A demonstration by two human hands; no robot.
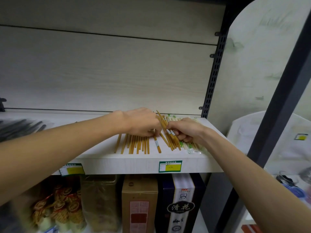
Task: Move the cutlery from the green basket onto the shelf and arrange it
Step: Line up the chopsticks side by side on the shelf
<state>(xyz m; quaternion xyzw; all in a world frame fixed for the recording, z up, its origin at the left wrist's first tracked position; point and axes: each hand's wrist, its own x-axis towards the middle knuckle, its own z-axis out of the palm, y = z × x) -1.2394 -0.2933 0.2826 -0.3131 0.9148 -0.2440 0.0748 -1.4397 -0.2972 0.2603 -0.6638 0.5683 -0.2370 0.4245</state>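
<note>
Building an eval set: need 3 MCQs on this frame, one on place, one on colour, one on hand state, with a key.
1. Where do the loose chopsticks lie?
A. in a drawer
B. on the shelf
C. on the floor

2. What colour is the border of the price tag on the shelf's front edge?
A. green
B. red
C. black

3. What is the right hand doing?
A. hanging idle
B. resting flat on a box
C. gripping a bundle of chopsticks

Key: 1 B, they lie side by side on the shelf board; 2 A, green frames a yellow patch; 3 C, its fingers curl round the bundle.
</note>
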